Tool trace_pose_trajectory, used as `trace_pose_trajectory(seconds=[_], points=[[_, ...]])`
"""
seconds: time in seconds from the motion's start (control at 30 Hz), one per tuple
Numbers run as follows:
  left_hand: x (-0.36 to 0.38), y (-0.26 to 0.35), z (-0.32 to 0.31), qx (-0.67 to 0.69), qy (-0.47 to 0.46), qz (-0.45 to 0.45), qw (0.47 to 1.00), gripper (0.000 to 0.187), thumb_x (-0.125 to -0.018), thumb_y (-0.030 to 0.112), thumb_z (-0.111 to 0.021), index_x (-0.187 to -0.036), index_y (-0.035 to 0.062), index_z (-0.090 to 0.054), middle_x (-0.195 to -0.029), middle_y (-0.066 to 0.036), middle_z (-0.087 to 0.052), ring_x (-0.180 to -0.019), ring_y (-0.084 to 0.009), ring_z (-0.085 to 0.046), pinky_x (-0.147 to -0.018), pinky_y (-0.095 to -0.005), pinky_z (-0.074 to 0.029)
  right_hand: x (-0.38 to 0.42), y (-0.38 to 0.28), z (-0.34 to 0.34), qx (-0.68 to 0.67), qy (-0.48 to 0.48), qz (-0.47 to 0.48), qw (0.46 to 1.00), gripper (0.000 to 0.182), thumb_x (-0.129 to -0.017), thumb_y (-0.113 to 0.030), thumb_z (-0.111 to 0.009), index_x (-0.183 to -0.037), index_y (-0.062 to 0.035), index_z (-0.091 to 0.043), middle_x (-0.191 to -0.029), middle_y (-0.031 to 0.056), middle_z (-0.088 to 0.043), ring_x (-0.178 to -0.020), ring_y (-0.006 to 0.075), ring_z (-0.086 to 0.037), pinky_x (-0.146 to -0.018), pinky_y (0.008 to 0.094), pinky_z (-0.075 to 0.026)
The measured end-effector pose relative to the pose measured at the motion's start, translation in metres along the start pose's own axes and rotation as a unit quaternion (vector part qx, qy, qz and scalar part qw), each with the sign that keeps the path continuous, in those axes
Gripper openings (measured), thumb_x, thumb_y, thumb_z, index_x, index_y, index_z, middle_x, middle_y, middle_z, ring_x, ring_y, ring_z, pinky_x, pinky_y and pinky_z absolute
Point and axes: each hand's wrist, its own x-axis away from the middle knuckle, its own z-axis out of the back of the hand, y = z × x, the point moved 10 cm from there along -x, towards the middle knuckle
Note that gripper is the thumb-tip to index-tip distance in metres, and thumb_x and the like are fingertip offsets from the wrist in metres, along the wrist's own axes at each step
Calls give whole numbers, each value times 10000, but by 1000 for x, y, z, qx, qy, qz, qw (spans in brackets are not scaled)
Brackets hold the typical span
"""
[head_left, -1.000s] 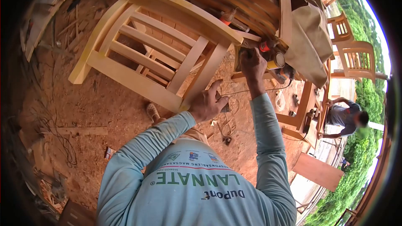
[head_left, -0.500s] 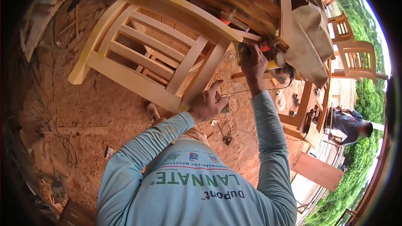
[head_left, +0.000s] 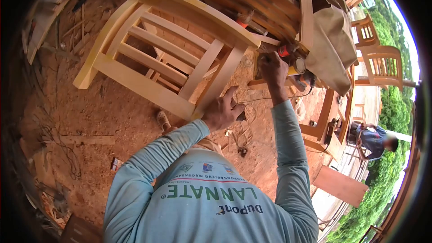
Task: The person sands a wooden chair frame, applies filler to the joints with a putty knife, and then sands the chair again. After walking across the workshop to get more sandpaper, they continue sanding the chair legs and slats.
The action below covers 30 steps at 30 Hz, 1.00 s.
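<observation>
The left hand (head_left: 223, 111) is clenched on the lower leg of a pale unfinished wooden chair (head_left: 157, 49), thumb raised along the rail, fingers wrapped round the wood; the chair lies tilted on its side over the sawdust floor (head_left: 108, 112). The right hand (head_left: 272, 69) grasps a power sander (head_left: 292, 63) with an orange and yellow body, fingers closed over its top, the tool pressed against the chair's corner joint just above that hand; its cord (head_left: 252, 101) runs down between the two arms. A tan cloth (head_left: 330, 45) hangs beside the sander; another person (head_left: 375, 139) bends over a bench well apart.
</observation>
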Motion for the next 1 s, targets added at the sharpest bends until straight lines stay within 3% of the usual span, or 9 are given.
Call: trace_pose_trajectory(seconds=[0.1, 0.2, 0.4, 0.5, 0.6, 0.7, 0.9, 1.0], points=[[2, -2, -1, 19, 4, -9, 1000, 663, -952, 287, -700, -1492, 14, -426, -882, -185, -743, -867, -352, -732, -833, -444, -560, 0, 8, 4, -52, -16, -50, 997, 158, -830, -240, -691, -824, -83, -671, -751, 182, -703, -720, 393, -698, -663, 470, -554], [1, -1, -3, 13, -4, -8, 1000, 674, -955, 296, -701, -1498, 12, -422, -868, -181, -738, -846, -349, -732, -822, -440, -559, -5, -7, 11, -81, 22, -9, 996, 176, -822, -249, -695, -834, -75, -673, -743, 189, -699, -717, 402, -696, -662, 474, -553], [0, 0, -4, 12, 0, -32, 999, 658, -972, 324, -660, -1477, -8, -397, -771, -141, -723, -750, -352, -718, -742, -456, -562, -6, 3, -7, 3, 23, -32, 999, 213, -823, -263, -694, -827, -52, -664, -741, 199, -705, -727, 417, -697, -666, 484, -553], [0, -1, -3, -2, 4, -34, 999, 669, -972, 333, -659, -1484, -7, -395, -773, -137, -725, -749, -350, -718, -745, -455, -563, -1, 5, -8, 15, -6, -48, 999, 236, -833, -281, -680, -831, -45, -667, -748, 214, -704, -741, 426, -699, -685, 499, -553], [-1, -4, -4, -8, 19, -47, 999, 676, -971, 339, -658, -1488, -8, -393, -791, -141, -728, -755, -350, -719, -742, -455, -563, -4, 1, 0, -87, -7, -73, 993, 244, -836, -290, -671, -840, -47, -676, -759, 225, -705, -751, 430, -700, -715, 507, -555], [-1, -6, -8, -19, 15, -37, 999, 684, -971, 345, -657, -1491, -10, -390, -817, -152, -732, -775, -347, -724, -748, -458, -565, -12, -3, 0, -29, 1, -59, 998, 234, -828, -285, -678, -844, -51, -686, -770, 215, -713, -749, 427, -702, -734, 494, -560], [2, 2, 2, -1, 17, -26, 1000, 645, -965, 320, -661, -1473, -7, -434, -843, -154, -742, -804, -336, -729, -756, -448, -567, 10, 24, -12, -24, -44, -120, 991, 249, -815, -292, -696, -851, -45, -693, -787, 195, -727, -772, 409, -709, -731, 468, -559], [12, 9, 10, 40, -3, 5, 999, 549, -967, 258, -674, -1427, 8, -510, -879, -149, -718, -860, -269, -714, -822, -408, -555, 29, 39, -3, -93, -53, -157, 982, 274, -818, -304, -716, -875, -36, -699, -786, 179, -734, -770, 378, -718, -726, 452, -558]])
